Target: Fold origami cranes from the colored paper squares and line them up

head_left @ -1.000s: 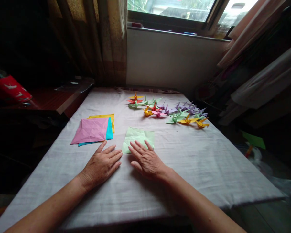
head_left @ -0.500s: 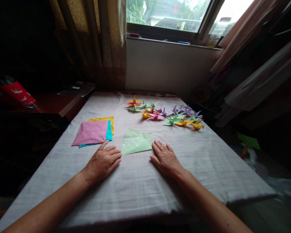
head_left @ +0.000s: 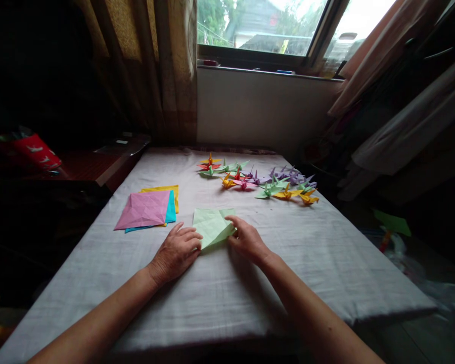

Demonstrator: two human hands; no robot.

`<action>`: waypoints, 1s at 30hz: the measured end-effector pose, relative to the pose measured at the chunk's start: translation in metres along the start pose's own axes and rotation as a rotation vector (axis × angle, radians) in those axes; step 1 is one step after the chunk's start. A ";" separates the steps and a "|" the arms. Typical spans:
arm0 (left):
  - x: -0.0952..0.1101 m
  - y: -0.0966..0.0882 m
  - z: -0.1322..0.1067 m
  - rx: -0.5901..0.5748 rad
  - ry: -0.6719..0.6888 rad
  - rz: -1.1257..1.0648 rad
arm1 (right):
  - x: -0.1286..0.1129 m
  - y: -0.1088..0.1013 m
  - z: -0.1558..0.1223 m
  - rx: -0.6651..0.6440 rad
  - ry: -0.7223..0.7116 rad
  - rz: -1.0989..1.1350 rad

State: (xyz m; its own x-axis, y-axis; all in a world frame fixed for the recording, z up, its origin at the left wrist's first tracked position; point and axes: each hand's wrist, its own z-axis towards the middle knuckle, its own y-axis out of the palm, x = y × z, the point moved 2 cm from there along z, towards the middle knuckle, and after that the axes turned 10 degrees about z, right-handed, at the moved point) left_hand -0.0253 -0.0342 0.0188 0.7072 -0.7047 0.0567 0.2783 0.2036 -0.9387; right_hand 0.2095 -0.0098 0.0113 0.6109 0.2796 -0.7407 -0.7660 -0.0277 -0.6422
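Observation:
A creased, pale green square of origami paper (head_left: 211,226) is in front of me, its near edge tilted up off the cloth. My right hand (head_left: 247,239) pinches its right side between thumb and fingers. At the near left corner, my left hand (head_left: 180,248) is closed on the paper with curled fingers; its thumb is partly hidden. Left of the green sheet lies a small stack of creased squares: a pink sheet (head_left: 146,208) on top, a blue sheet (head_left: 171,208) and a yellow sheet (head_left: 176,197) showing beneath.
Several folded paper cranes in purple, green, orange and red, among them a yellow crane (head_left: 308,197), stand toward the back right of the cloth-covered table (head_left: 288,303). A red container (head_left: 36,151) is on a dark side table (head_left: 87,169). Behind are a curtain (head_left: 174,76) and a window.
Both hands have moved inward, from lying flat beside the green paper to gripping it. The sheet's near edge has risen and the paper has come slightly closer to me.

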 end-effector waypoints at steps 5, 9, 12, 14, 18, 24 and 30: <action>0.001 -0.001 -0.001 -0.120 0.115 -0.051 | 0.013 -0.004 0.010 -0.019 -0.192 0.041; -0.014 -0.006 0.007 -0.203 0.139 0.018 | 0.020 -0.011 0.025 -0.056 -0.265 0.037; -0.030 -0.007 0.016 -0.286 0.119 0.072 | 0.024 -0.014 0.037 -0.098 -0.299 -0.002; -0.037 -0.005 0.020 -0.350 0.096 0.099 | 0.028 -0.016 0.045 -0.104 -0.303 -0.052; -0.036 0.000 0.021 -0.347 0.062 0.156 | 0.032 -0.024 0.049 -0.067 -0.278 -0.173; -0.007 -0.002 0.021 -0.253 -0.011 0.247 | 0.005 -0.031 0.008 0.109 -0.406 -0.400; 0.020 -0.003 0.025 -0.219 -0.071 0.307 | -0.020 0.002 -0.035 -0.031 -0.456 -0.362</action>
State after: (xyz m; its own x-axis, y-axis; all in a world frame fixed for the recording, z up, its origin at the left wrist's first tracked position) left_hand 0.0048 -0.0320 0.0313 0.7811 -0.5836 -0.2218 -0.0934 0.2421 -0.9658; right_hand 0.2031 -0.0494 0.0180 0.6795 0.6616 -0.3172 -0.5138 0.1205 -0.8494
